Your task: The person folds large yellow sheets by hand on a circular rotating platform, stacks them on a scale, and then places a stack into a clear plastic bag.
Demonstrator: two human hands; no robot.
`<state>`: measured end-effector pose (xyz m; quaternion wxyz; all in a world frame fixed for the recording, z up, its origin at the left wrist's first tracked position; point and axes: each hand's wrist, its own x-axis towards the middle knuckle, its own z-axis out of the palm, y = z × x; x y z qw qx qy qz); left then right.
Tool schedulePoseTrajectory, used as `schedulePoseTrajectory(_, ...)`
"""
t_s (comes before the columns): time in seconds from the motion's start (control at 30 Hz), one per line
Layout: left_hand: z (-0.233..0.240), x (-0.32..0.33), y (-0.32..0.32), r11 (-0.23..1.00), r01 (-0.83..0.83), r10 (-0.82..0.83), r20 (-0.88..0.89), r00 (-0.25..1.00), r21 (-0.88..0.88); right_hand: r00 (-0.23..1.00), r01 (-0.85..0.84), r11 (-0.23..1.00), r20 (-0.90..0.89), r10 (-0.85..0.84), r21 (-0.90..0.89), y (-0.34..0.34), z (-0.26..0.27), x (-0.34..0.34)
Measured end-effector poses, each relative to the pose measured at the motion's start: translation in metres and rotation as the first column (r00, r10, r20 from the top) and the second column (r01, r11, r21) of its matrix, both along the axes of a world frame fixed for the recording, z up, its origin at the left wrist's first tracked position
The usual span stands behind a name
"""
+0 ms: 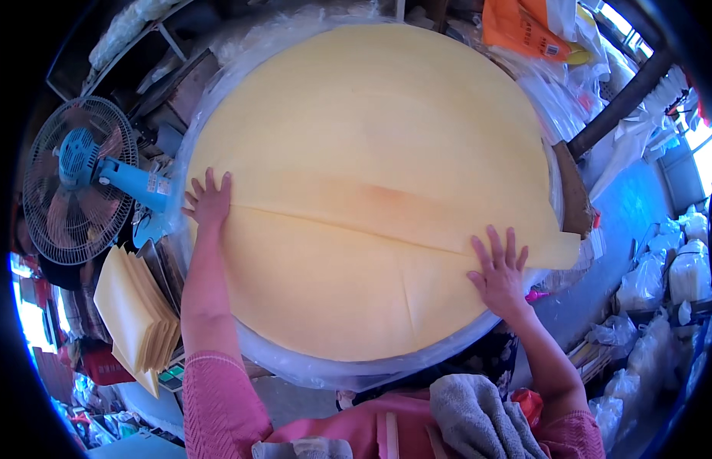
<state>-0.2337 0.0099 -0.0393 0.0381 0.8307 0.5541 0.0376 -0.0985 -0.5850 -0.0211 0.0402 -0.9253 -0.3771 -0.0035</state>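
A large thin pale-yellow sheet point(367, 126) lies spread over a table that is covered in clear plastic film point(333, 373). A long fold runs across the sheet between my two hands, and a short crease shows near its front edge. My left hand point(209, 198) lies flat with its fingers spread on the sheet's left edge, at the left end of the fold. Near the fold's right end my right hand point(499, 272) rests palm down, fingers apart. Just beyond it, a corner of the sheet sticks out past the table's rim. Neither hand grips anything.
A blue fan point(80, 166) stands close at the left. Below it is a stack of folded yellow sheets point(138, 315). An orange plastic bag point(525, 28) and a dark pole point(620, 106) are at the upper right. Several plastic-wrapped bundles point(691, 269) line the right side.
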Motion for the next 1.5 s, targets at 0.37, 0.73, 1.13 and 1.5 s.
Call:
schedulePoseTrajectory(0.37,0.020,0.048,-0.285,0.387,0.921,-0.921,0.061,0.384,0.037,0.994,-0.106,0.958,-0.009,0.113,0.267,0.082,0.034,0.156)
schedulePoseTrajectory(0.73,0.013,0.047,-0.328,0.326,0.945,-0.942,0.086,0.324,0.008,0.941,0.234,0.964,-0.278,-0.193,0.124,0.188,0.026,0.297)
schedulePoseTrajectory(1.13,0.010,0.046,-0.326,0.353,0.935,-0.933,0.059,0.354,-0.022,0.927,-0.262,0.762,-0.067,0.370,0.592,0.102,0.006,0.132)
schedulePoseTrajectory(1.5,0.032,0.107,-0.226,0.575,0.739,-0.806,0.397,0.439,0.350,0.923,-0.235,0.653,-0.046,0.382,0.720,0.100,-0.025,0.125)
